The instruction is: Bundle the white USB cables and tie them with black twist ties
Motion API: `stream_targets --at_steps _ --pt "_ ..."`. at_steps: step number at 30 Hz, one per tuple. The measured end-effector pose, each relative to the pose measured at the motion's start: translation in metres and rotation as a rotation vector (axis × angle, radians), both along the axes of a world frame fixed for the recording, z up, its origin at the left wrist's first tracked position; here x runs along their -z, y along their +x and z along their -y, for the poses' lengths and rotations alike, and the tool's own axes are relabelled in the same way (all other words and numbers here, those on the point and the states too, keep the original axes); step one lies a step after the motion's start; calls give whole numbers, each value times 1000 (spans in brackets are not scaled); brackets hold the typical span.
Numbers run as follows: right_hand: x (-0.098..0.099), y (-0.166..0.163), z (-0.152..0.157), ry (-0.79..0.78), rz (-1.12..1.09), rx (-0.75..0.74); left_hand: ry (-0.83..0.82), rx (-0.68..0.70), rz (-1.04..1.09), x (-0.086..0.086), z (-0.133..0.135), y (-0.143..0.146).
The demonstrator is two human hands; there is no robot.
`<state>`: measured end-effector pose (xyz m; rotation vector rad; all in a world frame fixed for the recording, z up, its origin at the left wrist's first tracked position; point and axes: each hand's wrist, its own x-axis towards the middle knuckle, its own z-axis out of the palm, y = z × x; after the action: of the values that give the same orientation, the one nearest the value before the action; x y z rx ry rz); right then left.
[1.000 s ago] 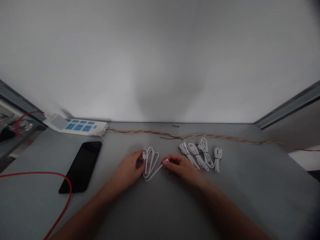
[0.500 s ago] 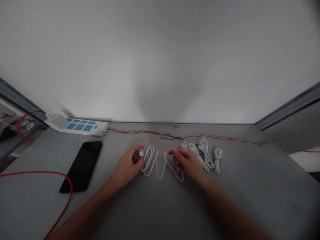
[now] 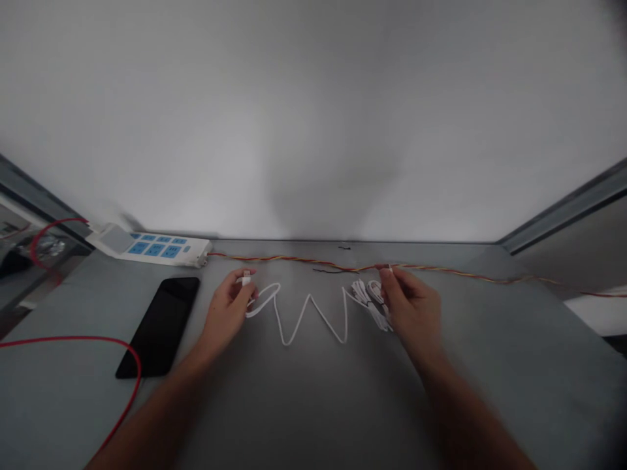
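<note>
A white USB cable (image 3: 309, 297) stretches in a zigzag over the grey table between my two hands. My left hand (image 3: 228, 301) pinches its USB plug (image 3: 246, 277), with a loop of the cable lying close beside the fingers. My right hand (image 3: 412, 305) pinches the cable's other end, where a small white tip shows at the fingertips. Tied bundles of white cable (image 3: 371, 303) lie next to my right hand, which hides part of them.
A black phone (image 3: 159, 326) lies at the left, crossed by a red cable (image 3: 138, 365). Behind it is a white power strip (image 3: 196, 250) with blue sockets and a plugged-in adapter (image 3: 115, 239). A twisted red and yellow wire (image 3: 284, 258) runs along the white wall (image 3: 313, 130). Black ties (image 3: 336, 271) lie near it.
My hands have moved apart, the left one leftward and the right one rightward. Between them the white cable has spread from tight coils into a wider zigzag.
</note>
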<state>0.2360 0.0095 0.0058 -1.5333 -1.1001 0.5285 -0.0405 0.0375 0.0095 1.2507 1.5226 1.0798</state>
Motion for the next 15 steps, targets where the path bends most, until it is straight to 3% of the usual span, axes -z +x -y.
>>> stream_targets --at_steps 4,10,15 --pt "-2 8 -3 27 53 79 -9 50 -91 -2 -1 -3" --pt "-2 17 -6 100 101 188 -31 334 -196 2 -1 -8" --pt "-2 22 -8 156 50 253 157 320 -529 2 3 -10"
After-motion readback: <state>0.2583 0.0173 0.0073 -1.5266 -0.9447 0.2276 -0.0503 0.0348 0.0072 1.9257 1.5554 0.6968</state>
